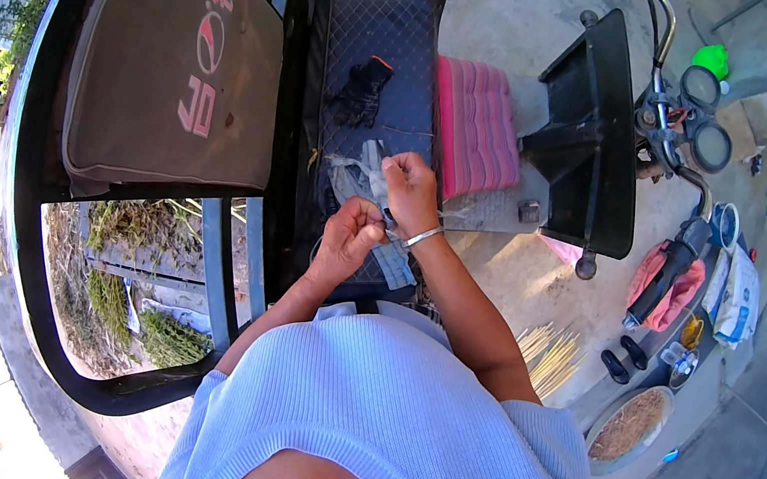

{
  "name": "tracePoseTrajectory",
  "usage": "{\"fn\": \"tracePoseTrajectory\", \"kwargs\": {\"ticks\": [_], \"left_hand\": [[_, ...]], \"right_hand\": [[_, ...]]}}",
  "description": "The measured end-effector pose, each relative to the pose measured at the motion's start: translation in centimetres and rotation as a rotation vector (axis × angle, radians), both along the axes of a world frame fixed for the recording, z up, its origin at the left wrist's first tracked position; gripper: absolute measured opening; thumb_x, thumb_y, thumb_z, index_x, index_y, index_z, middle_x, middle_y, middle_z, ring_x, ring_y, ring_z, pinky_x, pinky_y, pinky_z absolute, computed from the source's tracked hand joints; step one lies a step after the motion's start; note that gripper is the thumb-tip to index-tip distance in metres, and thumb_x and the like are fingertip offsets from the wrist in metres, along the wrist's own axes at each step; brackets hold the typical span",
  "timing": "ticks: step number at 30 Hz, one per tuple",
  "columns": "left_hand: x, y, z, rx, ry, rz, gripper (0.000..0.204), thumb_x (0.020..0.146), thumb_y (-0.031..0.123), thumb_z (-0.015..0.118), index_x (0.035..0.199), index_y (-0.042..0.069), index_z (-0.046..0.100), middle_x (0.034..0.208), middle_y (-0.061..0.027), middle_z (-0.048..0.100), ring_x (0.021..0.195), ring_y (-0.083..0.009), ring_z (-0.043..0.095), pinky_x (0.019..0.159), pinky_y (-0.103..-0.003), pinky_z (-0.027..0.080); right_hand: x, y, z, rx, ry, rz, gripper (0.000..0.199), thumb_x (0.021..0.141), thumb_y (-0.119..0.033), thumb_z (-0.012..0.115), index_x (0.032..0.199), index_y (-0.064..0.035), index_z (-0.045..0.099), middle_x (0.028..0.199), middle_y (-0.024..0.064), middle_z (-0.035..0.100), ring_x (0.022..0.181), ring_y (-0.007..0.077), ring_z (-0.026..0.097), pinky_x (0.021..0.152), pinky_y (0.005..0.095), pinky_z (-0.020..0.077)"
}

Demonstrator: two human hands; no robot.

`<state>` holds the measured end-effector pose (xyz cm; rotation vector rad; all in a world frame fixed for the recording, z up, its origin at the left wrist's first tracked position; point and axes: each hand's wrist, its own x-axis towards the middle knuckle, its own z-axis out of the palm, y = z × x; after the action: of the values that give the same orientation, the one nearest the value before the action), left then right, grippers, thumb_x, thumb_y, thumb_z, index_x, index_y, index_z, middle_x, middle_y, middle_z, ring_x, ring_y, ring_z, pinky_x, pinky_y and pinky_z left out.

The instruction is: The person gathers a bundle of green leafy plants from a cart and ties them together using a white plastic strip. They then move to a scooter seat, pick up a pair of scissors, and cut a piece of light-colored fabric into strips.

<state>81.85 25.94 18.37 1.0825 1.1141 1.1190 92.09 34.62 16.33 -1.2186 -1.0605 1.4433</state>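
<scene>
Over a dark quilted seat [379,26], my two hands work close together. My left hand [349,236] is closed, its thumb and fingers pinched near a small dark piece [388,217] that shows between the hands. Just above and to the right, my right hand [411,194] is also closed in a pinch, beside a pale, translucent crumpled strip [371,175]. What exactly each hand grips is hidden by the fingers. A grey-blue cloth-like item [392,263] lies beneath them on the seat. Farther up the seat rests a black glove [362,92] with an orange cuff edge.
A pink striped cushion [478,129] lies right of the seat. Beyond it stand a black panel [592,132] and handlebars [666,125] with round gauges. A brown padded backrest [186,54] rises at left in a black frame. Thin sticks [550,359] and a basin [628,428] sit at lower right.
</scene>
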Motion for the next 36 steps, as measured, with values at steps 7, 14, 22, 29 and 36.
{"fn": "tracePoseTrajectory", "kwargs": {"ticks": [7, 14, 22, 29, 36], "left_hand": [[0.3, 0.5, 0.4, -0.061, 0.145, 0.143, 0.023, 0.078, 0.006, 0.068, 0.093, 0.003, 0.051, 0.084, -0.0014, 0.057, 0.080, -0.0071, 0.054, 0.074, -0.022, 0.045], [-2.0, 0.6, 1.1, -0.268, 0.033, 0.054, 0.006, 0.083, 0.002, 0.058, 0.089, 0.003, 0.057, 0.076, 0.0038, 0.055, 0.071, -0.0014, 0.048, 0.064, -0.019, 0.040], [-4.8, -0.3, -0.9, -0.337, -0.062, 0.295, 0.007, 0.088, 0.007, 0.053, 0.090, 0.004, 0.059, 0.072, 0.0044, 0.055, 0.065, -0.0024, 0.047, 0.060, -0.018, 0.038], [-8.5, -0.9, -1.6, -0.387, -0.411, 0.525, 0.007, 0.090, 0.009, 0.052, 0.088, 0.005, 0.058, 0.080, 0.0001, 0.061, 0.072, -0.0077, 0.056, 0.069, -0.023, 0.045], [-9.1, -0.9, -1.2, -0.301, -0.418, 0.530, 0.008, 0.092, 0.012, 0.049, 0.094, 0.007, 0.055, 0.087, -0.0014, 0.061, 0.081, -0.0108, 0.057, 0.078, -0.027, 0.045]], "right_hand": [[1.1, -0.1, 2.7, -0.266, 0.254, 0.162, 0.011, 0.085, -0.013, 0.058, 0.085, -0.0029, 0.056, 0.068, -0.0029, 0.052, 0.058, 0.0031, 0.044, 0.050, 0.0213, 0.0374], [2.2, 1.5, 1.6, -0.127, 0.288, 0.254, 0.009, 0.083, -0.012, 0.060, 0.085, -0.0040, 0.058, 0.066, -0.0032, 0.053, 0.053, 0.0029, 0.044, 0.045, 0.0196, 0.0337], [1.0, 3.7, -4.7, -0.513, 0.393, 0.347, 0.010, 0.086, -0.018, 0.058, 0.088, -0.0079, 0.057, 0.061, -0.0013, 0.051, 0.046, 0.0062, 0.048, 0.035, 0.0200, 0.0311], [1.3, 2.6, -21.6, -0.085, -0.868, 0.328, 0.032, 0.073, -0.026, 0.070, 0.092, -0.0049, 0.055, 0.078, 0.0137, 0.059, 0.071, 0.0296, 0.062, 0.062, 0.0371, 0.0498], [-1.2, -2.4, -18.6, 0.145, -1.285, 0.394, 0.042, 0.070, -0.012, 0.067, 0.108, -0.0067, 0.049, 0.100, 0.0192, 0.053, 0.086, 0.0371, 0.058, 0.068, 0.0454, 0.0501]]}}
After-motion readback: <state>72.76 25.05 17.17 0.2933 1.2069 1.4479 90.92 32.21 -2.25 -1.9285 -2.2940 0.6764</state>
